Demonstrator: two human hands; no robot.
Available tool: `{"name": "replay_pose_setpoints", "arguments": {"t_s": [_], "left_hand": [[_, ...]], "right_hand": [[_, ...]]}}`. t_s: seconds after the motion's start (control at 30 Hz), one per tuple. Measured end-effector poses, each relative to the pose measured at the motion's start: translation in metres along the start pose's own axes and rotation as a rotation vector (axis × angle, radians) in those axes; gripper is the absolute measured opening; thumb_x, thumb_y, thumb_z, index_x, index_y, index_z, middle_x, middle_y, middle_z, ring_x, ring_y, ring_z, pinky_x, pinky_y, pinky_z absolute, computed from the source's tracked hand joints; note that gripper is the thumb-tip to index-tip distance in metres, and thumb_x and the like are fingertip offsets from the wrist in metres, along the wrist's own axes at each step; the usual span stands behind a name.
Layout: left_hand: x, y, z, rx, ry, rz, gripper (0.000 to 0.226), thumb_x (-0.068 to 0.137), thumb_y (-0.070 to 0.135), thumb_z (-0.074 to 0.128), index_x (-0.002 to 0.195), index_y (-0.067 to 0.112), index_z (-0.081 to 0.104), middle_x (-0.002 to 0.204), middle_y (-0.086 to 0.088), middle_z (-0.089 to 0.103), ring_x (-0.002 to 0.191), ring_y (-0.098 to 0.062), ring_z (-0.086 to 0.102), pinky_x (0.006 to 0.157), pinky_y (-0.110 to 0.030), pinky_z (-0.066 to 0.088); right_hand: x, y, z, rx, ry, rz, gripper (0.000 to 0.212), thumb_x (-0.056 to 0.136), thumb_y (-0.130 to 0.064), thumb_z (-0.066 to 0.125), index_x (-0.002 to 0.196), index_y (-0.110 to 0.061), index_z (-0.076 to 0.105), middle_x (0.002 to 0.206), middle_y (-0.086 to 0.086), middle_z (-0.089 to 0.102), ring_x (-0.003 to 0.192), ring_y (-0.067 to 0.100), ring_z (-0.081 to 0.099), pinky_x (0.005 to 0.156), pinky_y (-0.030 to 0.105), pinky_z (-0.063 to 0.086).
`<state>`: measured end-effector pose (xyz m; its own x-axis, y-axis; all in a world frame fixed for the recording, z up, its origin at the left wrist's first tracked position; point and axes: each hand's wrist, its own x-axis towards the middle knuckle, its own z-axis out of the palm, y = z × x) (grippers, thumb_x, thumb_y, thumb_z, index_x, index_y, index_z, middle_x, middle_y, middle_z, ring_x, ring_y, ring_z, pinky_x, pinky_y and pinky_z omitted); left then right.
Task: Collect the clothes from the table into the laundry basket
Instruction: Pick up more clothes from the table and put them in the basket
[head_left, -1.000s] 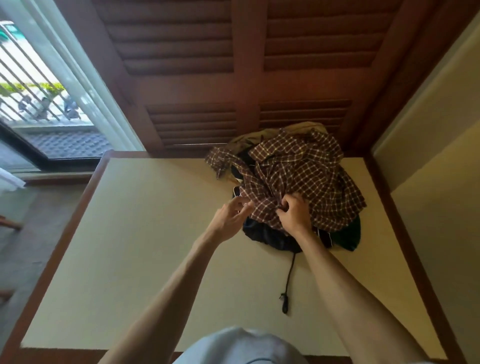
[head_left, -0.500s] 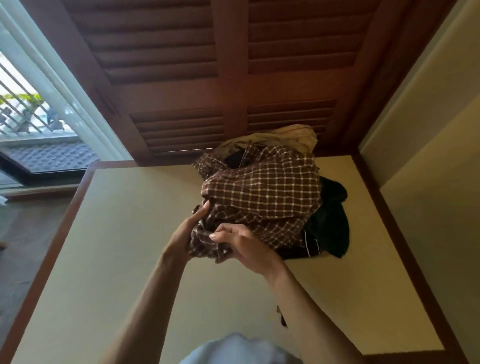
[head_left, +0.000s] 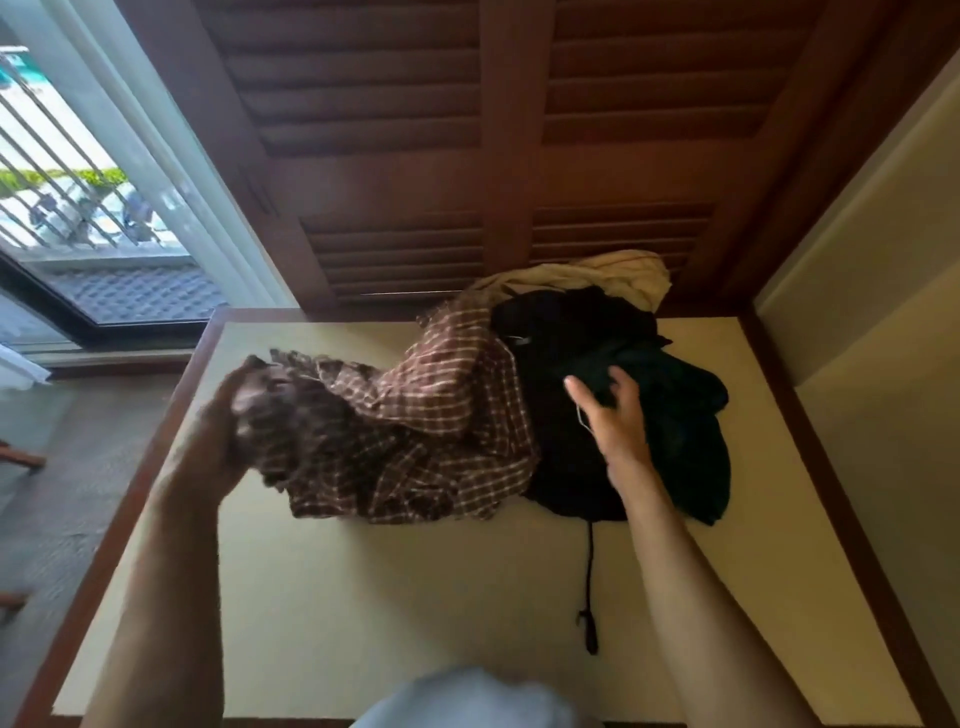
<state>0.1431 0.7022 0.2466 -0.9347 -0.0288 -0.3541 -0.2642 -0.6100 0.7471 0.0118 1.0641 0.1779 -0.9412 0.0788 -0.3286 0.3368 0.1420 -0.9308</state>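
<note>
A brown checked shirt stretches from the clothes pile toward the table's left edge. My left hand is shut on its bunched end, blurred by motion. My right hand hovers with fingers spread over a black garment in the pile. A dark green garment lies to the right of it, and a cream garment sits at the back against the shutters. A black drawstring trails from the pile toward me. No laundry basket is in view.
The cream table top has a wooden rim. Brown louvred shutters stand behind the pile. A glass door is at the left and a cream wall at the right. Floor lies left of the table.
My left hand has pulled the checked shirt off the pile toward the left. My right hand has let go of it and moved right over the black garment, which is now uncovered.
</note>
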Motion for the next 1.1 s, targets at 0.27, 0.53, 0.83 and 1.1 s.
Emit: {"name": "replay_pose_setpoints", "arguments": {"t_s": [0.27,0.53,0.83,1.1], "left_hand": [[0.070,-0.104,0.059,1.270,0.388,-0.069,0.091,0.085,0.075,0.056,0.157,0.050,0.007,0.167,-0.022,0.003,0.150,-0.048,0.018,0.119,-0.060,0.026],[0.112,-0.158,0.022,1.579,0.308,-0.258,0.086,0.086,0.080,0.043,0.153,0.058,-0.006,0.154,-0.002,-0.047,0.147,-0.050,-0.025,0.115,-0.074,0.017],[0.080,-0.154,-0.030,1.610,0.541,-0.349,0.092,0.087,0.079,0.045,0.149,0.058,-0.019,0.158,-0.001,-0.043,0.147,-0.048,-0.028,0.112,-0.078,0.006],[0.080,-0.129,0.014,1.622,0.632,-0.319,0.076,0.098,0.065,0.036,0.160,0.036,0.001,0.165,-0.021,-0.019,0.147,-0.050,-0.025,0.110,-0.077,-0.004]], "right_hand": [[-0.043,0.049,0.141,-0.654,-0.641,-0.090,0.090,0.081,-0.056,0.062,0.157,-0.033,0.019,0.160,0.003,0.037,0.146,0.028,0.035,0.119,0.050,0.029],[0.023,0.060,0.043,-1.234,-0.173,-0.281,0.094,0.080,-0.060,0.071,0.156,-0.037,0.020,0.169,0.008,-0.004,0.154,0.035,-0.010,0.115,0.069,-0.001],[0.035,0.045,0.006,-1.091,0.138,-0.149,0.032,0.088,-0.028,0.067,0.118,-0.019,0.064,0.133,0.004,0.060,0.123,0.033,0.049,0.101,0.055,0.032],[-0.022,0.018,0.059,-0.914,0.064,-0.515,0.023,0.076,-0.036,0.059,0.079,-0.014,0.065,0.087,0.009,0.070,0.090,0.037,0.064,0.087,0.047,0.041]]}}
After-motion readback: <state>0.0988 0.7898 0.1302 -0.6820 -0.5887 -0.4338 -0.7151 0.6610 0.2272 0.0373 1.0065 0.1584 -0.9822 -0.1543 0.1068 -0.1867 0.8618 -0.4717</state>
